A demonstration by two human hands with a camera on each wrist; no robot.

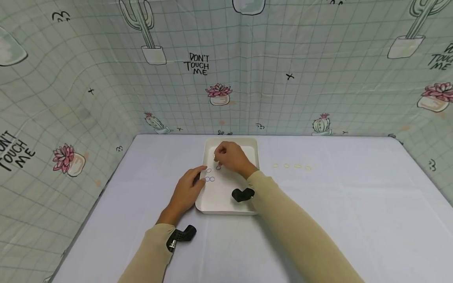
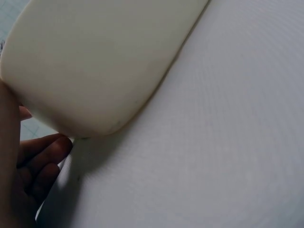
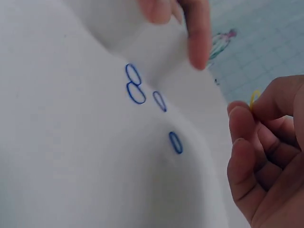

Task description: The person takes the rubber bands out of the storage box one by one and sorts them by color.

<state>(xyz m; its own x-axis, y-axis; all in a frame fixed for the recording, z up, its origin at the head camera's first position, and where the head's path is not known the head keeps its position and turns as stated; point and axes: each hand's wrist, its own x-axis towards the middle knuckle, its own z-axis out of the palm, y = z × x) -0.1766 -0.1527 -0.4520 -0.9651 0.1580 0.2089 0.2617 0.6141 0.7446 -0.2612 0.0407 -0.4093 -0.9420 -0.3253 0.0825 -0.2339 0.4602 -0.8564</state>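
The tray (image 1: 221, 200) is kinda tight: left hand (image 1: 186, 189) at its left rim, right hand (image 1: 232, 158) over the far half, beige sleeve (image 1: 293, 222) crossing the right edge. Easiest way in's the near middle, below the blue rings (image 1: 210, 179). Right of the yellow rings (image 1: 297, 166), the table (image 1: 371, 192) has loads of room.

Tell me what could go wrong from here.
The right hand pinches a thin yellow ring, which might slip. That hand is close over the blue rings and could knock one aside. The left hand is at the edge of the tray, so a bump could shift it.
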